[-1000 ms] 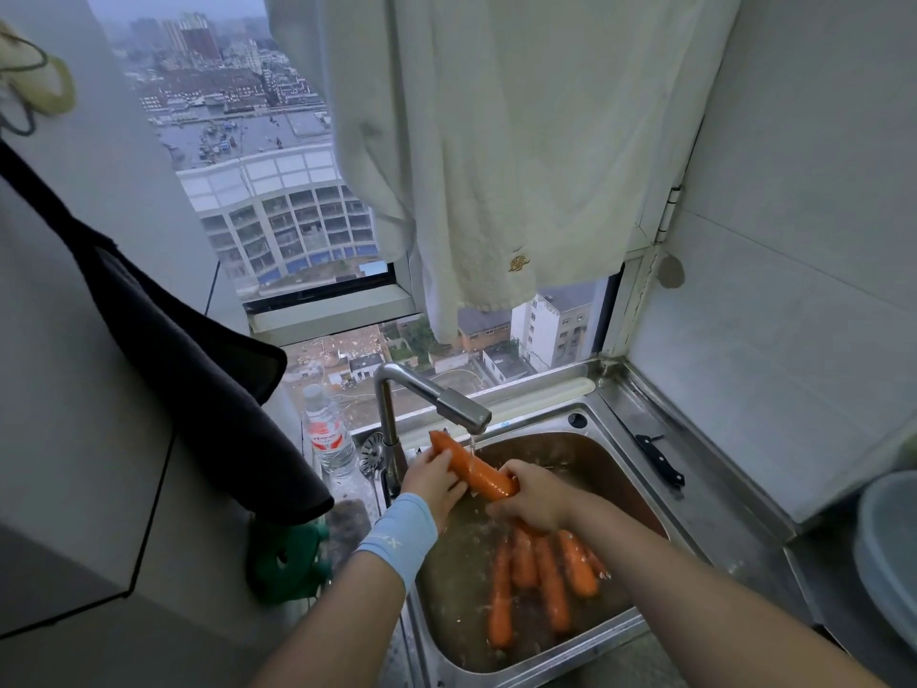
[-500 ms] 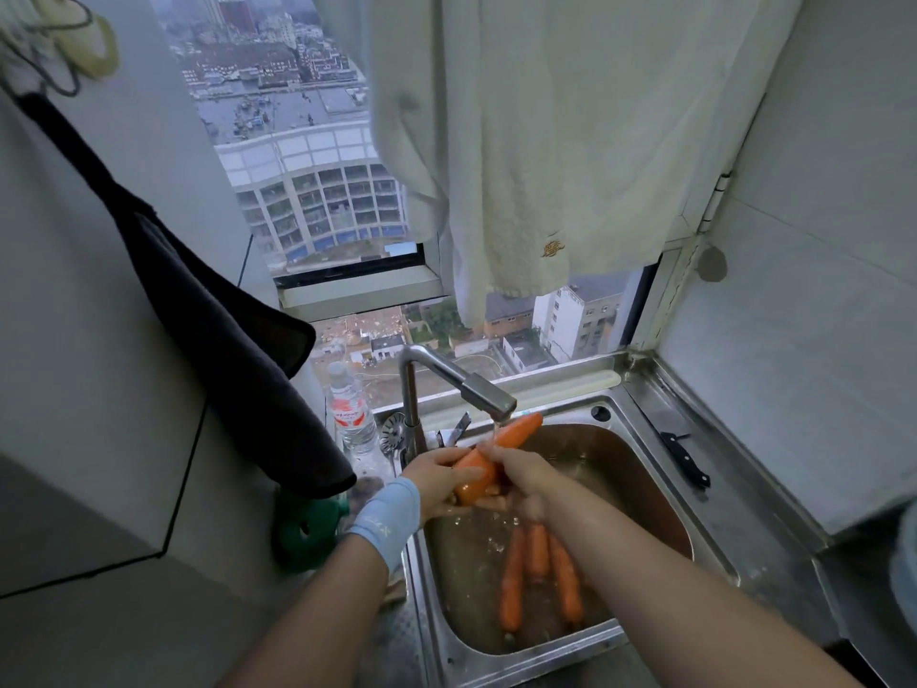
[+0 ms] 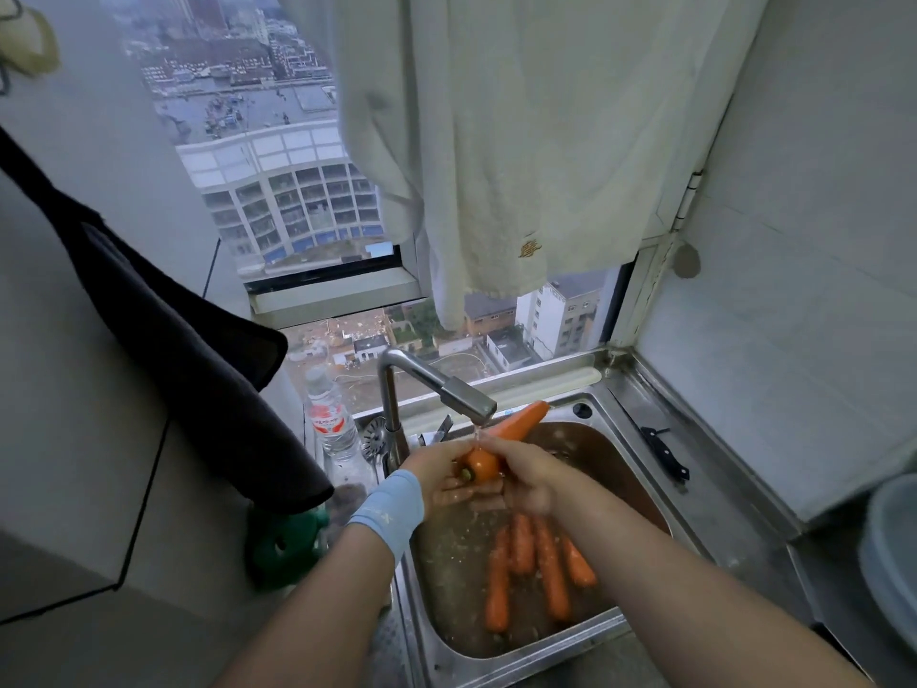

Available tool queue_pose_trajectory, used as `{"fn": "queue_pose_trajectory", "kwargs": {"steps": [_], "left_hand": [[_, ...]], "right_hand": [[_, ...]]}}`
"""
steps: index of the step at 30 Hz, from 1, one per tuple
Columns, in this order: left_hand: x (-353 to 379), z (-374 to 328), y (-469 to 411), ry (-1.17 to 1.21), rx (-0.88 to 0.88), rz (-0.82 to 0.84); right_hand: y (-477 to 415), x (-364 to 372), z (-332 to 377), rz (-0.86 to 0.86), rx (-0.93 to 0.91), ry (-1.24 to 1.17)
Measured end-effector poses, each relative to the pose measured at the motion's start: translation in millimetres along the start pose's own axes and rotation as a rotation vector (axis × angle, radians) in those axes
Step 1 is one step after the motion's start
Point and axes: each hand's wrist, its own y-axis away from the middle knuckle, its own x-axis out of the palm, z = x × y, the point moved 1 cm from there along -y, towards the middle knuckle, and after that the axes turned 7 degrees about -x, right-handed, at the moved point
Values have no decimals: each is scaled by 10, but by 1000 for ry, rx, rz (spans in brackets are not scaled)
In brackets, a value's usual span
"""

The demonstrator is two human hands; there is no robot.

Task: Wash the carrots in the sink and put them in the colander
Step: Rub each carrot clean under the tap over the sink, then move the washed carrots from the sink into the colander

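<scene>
Turned end for end since 1 s ago, over the sink (image 3: 536, 652) and under the faucet (image 3: 441, 384), with 4 carrots (image 3: 533, 563) left by the near edge, the held carrot (image 3: 516, 424), tip toward the far right corner, is gripped by the left hand (image 3: 436, 461) at its thick end and the right hand (image 3: 526, 471) mid-length.

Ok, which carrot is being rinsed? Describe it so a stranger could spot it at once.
Find the stainless steel sink below the window, the bent metal tap at its far left. Under the spout an orange carrot slants up to the right, held by the left hand and right hand. It alone is raised; the other carrots lie in the water.
</scene>
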Motion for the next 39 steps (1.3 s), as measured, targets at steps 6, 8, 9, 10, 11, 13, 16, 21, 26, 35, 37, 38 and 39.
{"fn": "queue_pose_trajectory", "kwargs": {"steps": [6,8,9,10,11,13,16,21,26,35,37,38,39], "left_hand": [[-91,235,-157,-288,-104,14],[-46,320,-181,-376,-151,-26],[-28,363,-201,-387,-178,-43],[-23,412,-254,-391,-192,-56],[-21,444,-308,-389,-193,-73],[-39,537,-437,-381,-194,-108],[-65,728,-706,-484,-153,-131],[-190,1071,-1149,-624,-115,-216],[-214,1126,-1301,-638,-60,-208],[-284,855,-1051,-639,50,-240],[-337,714,-892,-602,66,-268],[-379,642,-819,-592,75,-296],[-427,572,-758,-563,92,-325]], "right_hand": [[76,-140,-112,-28,101,311],[40,-193,-240,-102,119,472],[14,-233,-318,-133,138,541],[-38,-288,-413,-156,171,617],[-103,-347,-516,-169,203,688],[-205,-436,-705,-169,278,777],[-350,-493,-959,-185,310,891],[-745,-593,-1453,-150,365,1051],[-1109,-709,-1913,-144,379,1093],[-705,-245,-1473,-39,79,979],[-586,-3,-1356,31,36,950],[-544,138,-1275,38,5,912],[-495,285,-1155,34,-34,874]]}}
